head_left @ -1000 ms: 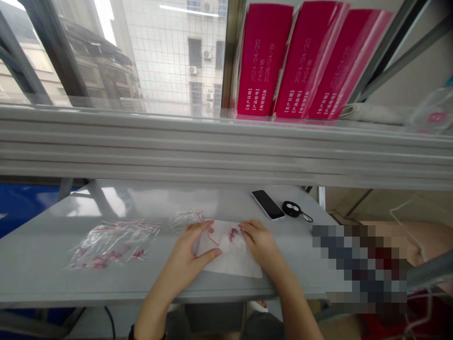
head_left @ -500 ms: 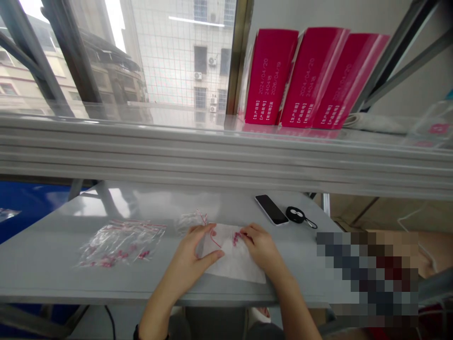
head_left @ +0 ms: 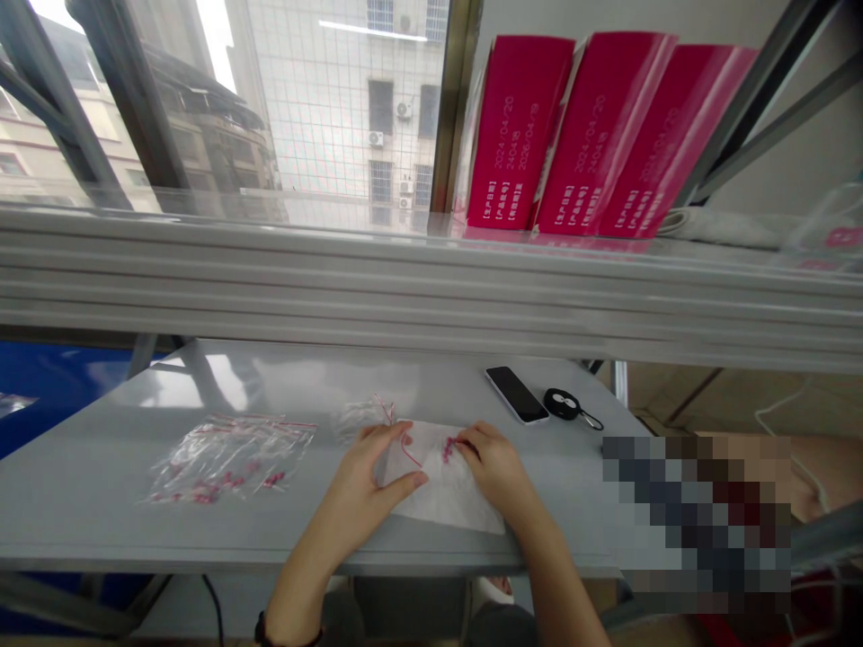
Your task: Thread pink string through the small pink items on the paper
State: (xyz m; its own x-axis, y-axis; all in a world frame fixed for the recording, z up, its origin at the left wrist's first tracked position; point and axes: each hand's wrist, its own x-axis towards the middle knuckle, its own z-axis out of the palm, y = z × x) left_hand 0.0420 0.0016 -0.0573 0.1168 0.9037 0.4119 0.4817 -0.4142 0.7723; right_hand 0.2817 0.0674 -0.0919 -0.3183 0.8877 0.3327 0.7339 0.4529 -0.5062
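A thin white sheet [head_left: 445, 503], paper or a soft pouch, lies near the table's front edge. My left hand [head_left: 364, 472] rests along its left side, thumb and fingers spread apart. A curved red cord [head_left: 411, 456] shows on the sheet between that thumb and the fingers. Right of the cord, a small cluster of pinkish-red beads [head_left: 448, 450] sits on the sheet. My right hand [head_left: 497, 467] comes from the right, its fingertips pinched together at the beads; what exactly is between them is partly hidden.
Clear zip bags [head_left: 233, 454] with small red pieces lie to the left. Another clear bag [head_left: 364, 413] lies behind my left hand. A phone [head_left: 516, 395] and a black round case [head_left: 562, 403] sit back right. Pink boxes [head_left: 519, 135] stand on the shelf [head_left: 303, 279] crossing above the table.
My view has tilted slightly, so the boxes appear a little higher. Both hands hold nearly the same place on the sheet.
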